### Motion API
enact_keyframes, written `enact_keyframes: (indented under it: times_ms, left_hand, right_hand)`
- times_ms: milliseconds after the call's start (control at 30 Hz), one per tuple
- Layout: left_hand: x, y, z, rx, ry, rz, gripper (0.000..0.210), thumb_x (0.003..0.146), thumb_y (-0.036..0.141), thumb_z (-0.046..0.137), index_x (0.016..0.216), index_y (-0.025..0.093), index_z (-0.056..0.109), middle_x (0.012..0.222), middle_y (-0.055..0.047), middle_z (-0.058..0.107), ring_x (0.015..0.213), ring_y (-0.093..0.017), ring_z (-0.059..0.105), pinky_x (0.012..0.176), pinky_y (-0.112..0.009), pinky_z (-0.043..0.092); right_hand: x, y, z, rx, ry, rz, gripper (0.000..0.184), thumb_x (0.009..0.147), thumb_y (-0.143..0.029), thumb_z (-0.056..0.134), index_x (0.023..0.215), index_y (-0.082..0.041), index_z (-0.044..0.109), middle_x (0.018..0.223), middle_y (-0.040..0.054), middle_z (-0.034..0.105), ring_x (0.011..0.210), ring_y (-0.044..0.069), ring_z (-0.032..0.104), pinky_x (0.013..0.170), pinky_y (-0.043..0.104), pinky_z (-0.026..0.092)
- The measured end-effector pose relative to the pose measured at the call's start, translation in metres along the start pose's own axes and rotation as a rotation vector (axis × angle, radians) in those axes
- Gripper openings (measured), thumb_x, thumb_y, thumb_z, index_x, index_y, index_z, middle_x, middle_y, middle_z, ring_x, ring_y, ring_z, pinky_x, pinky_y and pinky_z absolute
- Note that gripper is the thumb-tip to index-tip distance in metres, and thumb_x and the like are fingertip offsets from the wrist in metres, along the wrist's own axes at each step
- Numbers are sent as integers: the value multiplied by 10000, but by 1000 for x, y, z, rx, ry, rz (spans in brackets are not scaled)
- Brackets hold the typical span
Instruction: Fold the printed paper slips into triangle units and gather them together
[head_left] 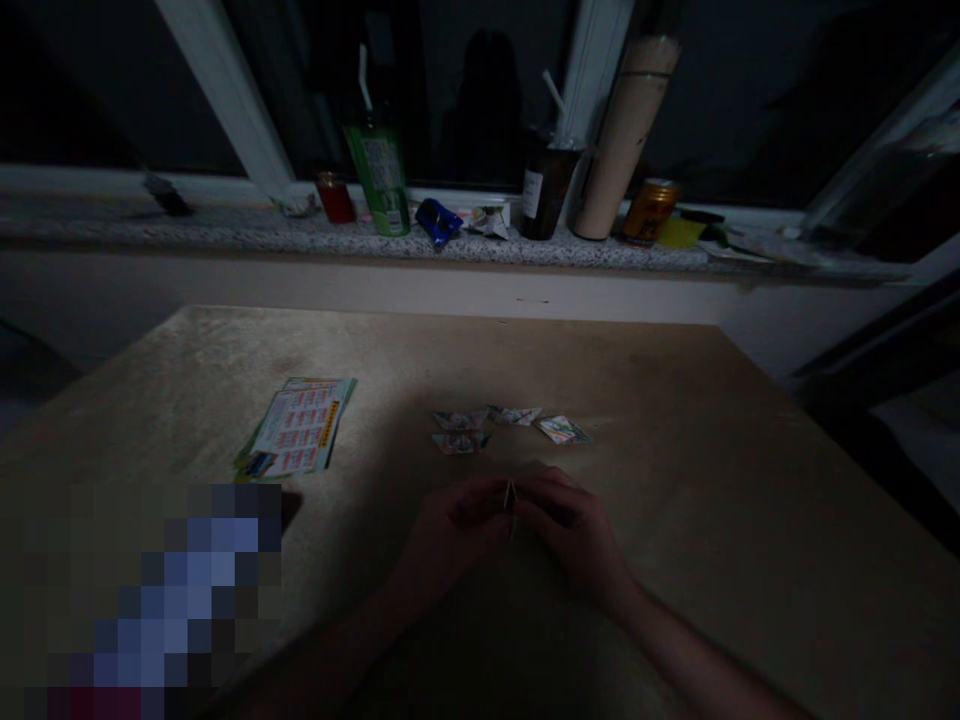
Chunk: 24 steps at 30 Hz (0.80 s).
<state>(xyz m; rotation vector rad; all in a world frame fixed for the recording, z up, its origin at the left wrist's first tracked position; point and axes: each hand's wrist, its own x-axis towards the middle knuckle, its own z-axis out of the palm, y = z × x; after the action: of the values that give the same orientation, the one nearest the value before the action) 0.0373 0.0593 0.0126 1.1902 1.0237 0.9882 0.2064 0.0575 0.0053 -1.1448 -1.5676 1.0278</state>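
Observation:
Both hands meet over the near middle of the table, pinching a small folded piece of paper (pixel 511 497) between their fingertips. My left hand (pixel 457 515) grips it from the left, and my right hand (pixel 574 515) from the right. The paper stands on edge towards me, so its full shape is hidden. Just beyond the fingers lie several folded printed paper pieces: a flat one (pixel 460 442) nearest my left hand, and a diamond-like one (pixel 565 430) at the right end of the group. A stack of printed sheets (pixel 304 425) lies further to the left.
The brown table (pixel 660 380) reaches a wall under a speckled windowsill (pixel 465 240). Along the sill stand a green cup (pixel 379 180) with a straw, a dark cup (pixel 547 190), a tall tumbler (pixel 626 140) and a can (pixel 650 212). A pixelated patch covers the lower left.

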Motion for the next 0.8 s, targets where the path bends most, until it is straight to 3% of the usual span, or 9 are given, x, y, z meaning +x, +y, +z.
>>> enact_keyframes:
  times_ms: [133, 267, 433, 600, 800]
  left_hand:
    - [-1, 1, 1, 36, -18, 30, 348, 706, 99, 628, 1042, 188, 646, 1046, -38, 709, 973, -200, 662, 893, -320, 510]
    - [-2, -1, 1, 66, -32, 66, 467, 711, 90, 600, 1159, 219, 593, 1108, -27, 689, 1023, -197, 643, 919, -318, 491]
    - [-3, -4, 2, 101, 12, 28, 484, 765, 155, 594, 1241, 222, 540, 1116, -28, 686, 1036, -200, 635, 916, -313, 480]
    - [-3, 2, 3, 268, -37, -19, 240, 859, 300, 528, 1000, 215, 703, 944, -8, 727, 883, -211, 665, 811, -280, 493]
    - [-2, 10, 6, 102, -66, -182, 272, 831, 377, 543, 815, 166, 713, 772, -5, 723, 766, -215, 667, 714, -277, 508]
  right_hand:
    - [-2, -2, 1, -43, 5, -84, 232, 789, -188, 633, 1007, -247, 686, 943, 55, 629, 856, 182, 613, 698, 286, 520]
    - [-7, 0, 3, -168, 23, -260, 376, 801, -130, 588, 1153, -262, 599, 1069, 67, 638, 964, 186, 612, 812, 320, 521]
    - [-10, 6, 1, -276, -27, -347, 424, 818, -107, 543, 1211, -263, 557, 1100, 66, 654, 991, 186, 621, 835, 333, 525]
    - [-8, 2, -3, -291, -17, -342, 371, 836, -126, 555, 1179, -262, 585, 1065, 71, 671, 958, 186, 635, 800, 321, 537]
    - [-3, -2, -4, -307, -30, -398, 394, 838, -98, 544, 1197, -257, 574, 1045, 71, 680, 966, 207, 616, 821, 372, 520]
